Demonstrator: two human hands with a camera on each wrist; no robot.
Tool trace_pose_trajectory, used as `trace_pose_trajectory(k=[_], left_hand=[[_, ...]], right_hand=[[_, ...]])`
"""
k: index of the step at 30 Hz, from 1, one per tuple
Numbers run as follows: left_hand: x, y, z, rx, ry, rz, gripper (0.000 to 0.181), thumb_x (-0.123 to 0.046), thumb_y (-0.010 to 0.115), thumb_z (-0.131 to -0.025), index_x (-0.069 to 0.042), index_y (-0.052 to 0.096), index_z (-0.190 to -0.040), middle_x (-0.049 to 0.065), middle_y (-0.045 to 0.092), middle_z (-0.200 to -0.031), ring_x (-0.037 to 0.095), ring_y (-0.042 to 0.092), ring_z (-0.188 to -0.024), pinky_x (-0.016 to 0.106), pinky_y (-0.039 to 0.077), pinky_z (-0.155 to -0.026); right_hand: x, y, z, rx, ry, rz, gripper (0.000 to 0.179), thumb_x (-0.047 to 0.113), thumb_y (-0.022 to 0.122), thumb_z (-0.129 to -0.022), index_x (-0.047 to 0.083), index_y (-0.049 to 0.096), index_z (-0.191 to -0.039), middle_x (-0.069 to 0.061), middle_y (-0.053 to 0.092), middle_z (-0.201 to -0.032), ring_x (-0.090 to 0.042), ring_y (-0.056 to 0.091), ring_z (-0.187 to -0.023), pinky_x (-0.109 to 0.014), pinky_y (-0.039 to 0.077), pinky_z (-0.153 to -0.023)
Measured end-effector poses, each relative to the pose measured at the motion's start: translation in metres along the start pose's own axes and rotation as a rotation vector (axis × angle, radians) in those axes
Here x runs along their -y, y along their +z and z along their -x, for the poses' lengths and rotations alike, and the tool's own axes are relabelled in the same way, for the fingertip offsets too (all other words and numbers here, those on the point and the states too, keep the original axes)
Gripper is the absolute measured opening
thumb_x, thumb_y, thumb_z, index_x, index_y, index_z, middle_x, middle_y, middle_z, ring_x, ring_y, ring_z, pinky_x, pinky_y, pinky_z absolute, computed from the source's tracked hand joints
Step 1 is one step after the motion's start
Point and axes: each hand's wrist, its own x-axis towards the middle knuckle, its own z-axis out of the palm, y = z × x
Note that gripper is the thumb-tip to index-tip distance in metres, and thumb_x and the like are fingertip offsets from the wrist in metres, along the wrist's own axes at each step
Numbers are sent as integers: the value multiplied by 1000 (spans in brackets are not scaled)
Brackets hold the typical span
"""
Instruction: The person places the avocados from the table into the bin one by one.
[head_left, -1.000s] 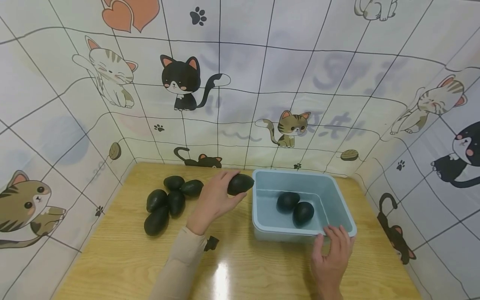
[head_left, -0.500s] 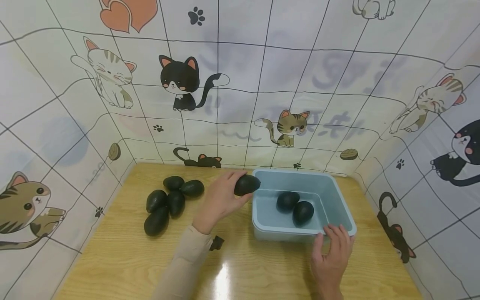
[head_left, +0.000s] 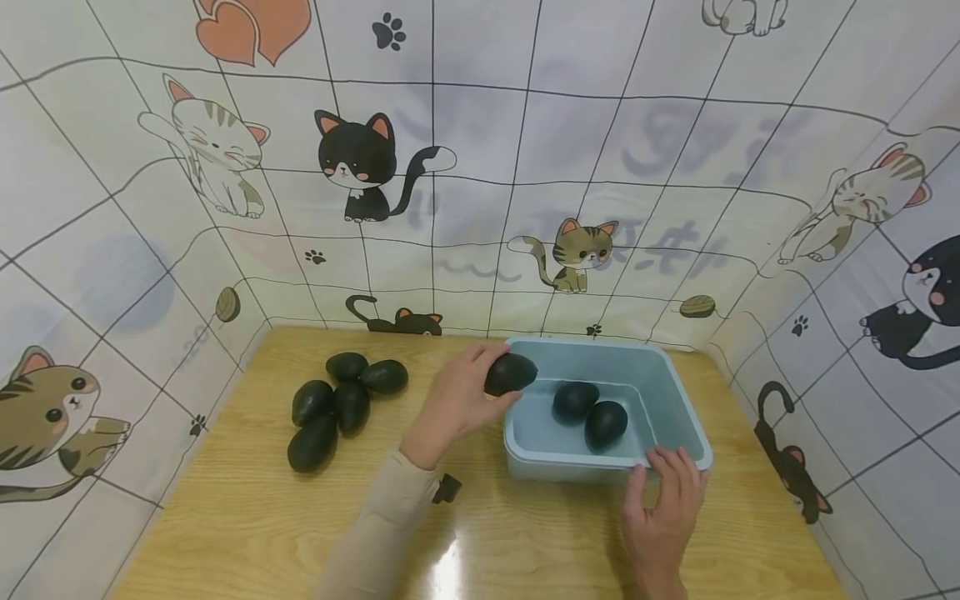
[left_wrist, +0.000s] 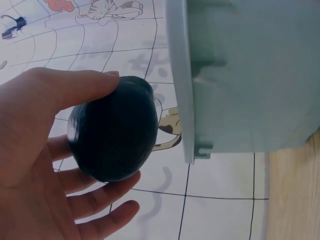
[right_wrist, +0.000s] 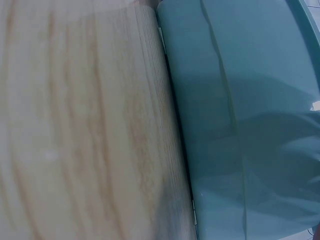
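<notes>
Between the thumb and fingers of my left hand [head_left: 456,402] is a dark green avocado [head_left: 511,374], held on its side at the left rim of a light blue plastic bin [head_left: 534,458]. In the left wrist view the thumb lies over the top of the avocado [left_wrist: 114,132], and the fingers support it from below, beside the outer wall of the bin [left_wrist: 250,75]. Two more avocados [head_left: 606,425] lie touching each other on the bin's floor. My right hand [head_left: 663,508] rests its fingertips on the bin's near rim, toward the right corner.
Several avocados [head_left: 351,407] lie clustered on the left of the wooden table [head_left: 300,525]. Cat-patterned sheeting [head_left: 480,208] rises behind the table and at both sides. The right wrist view shows the bin's side [right_wrist: 240,100] along the wood grain.
My left hand has carried the avocado rightward, from just left of the bin to over its left rim. My right hand stays at the near rim.
</notes>
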Motion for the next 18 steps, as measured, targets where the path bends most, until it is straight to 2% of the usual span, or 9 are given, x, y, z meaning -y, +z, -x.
trace_pose_trajectory(k=[18], left_hand=[[-14,16,-4,30,18,17,67,-46,81,-93,-17,60,-150,9,65,-144,30,68,-122,47,60,-97]], right_hand=[[1,-1,-2,0,-7,-11,26,10,64,-95,-9,71,-111,-27,69,-122,-53,53,-130,-74,15,-128]])
